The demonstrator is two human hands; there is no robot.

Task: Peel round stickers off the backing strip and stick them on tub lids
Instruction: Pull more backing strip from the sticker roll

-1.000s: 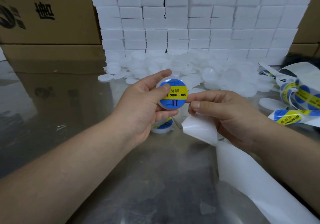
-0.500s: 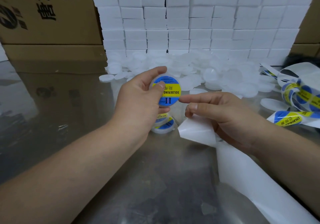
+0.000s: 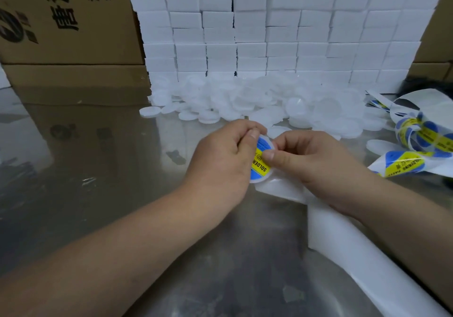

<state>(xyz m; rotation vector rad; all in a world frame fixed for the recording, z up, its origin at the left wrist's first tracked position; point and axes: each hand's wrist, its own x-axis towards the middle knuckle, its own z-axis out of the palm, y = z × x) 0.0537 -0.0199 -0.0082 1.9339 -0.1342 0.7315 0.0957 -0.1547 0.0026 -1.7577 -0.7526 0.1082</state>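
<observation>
Two bare hands meet over shiny steel table (image 3: pixel 117 174), both on one round white plastic tub lid (image 3: pixel 258 179). Blue-and-yellow round sticker (image 3: pixel 260 167) already on lid. Left hand (image 3: pixel 220 155) grips lid, fingers curled. Right hand (image 3: pixel 316 162) pinches it, thumb on sticker. White backing strip (image 3: pixel 348 248) runs from under right hand. Heap of loose white lids (image 3: pixel 245 101) behind.

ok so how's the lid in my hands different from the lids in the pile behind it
The held lid carries a blue and yellow sticker; the pile lids are plain white. The held lid is tilted up, gripped by the left hand with the thumb of the right hand on its sticker; the pile lids lie loose in a heap on the table. Both are round and white-rimmed.
</observation>
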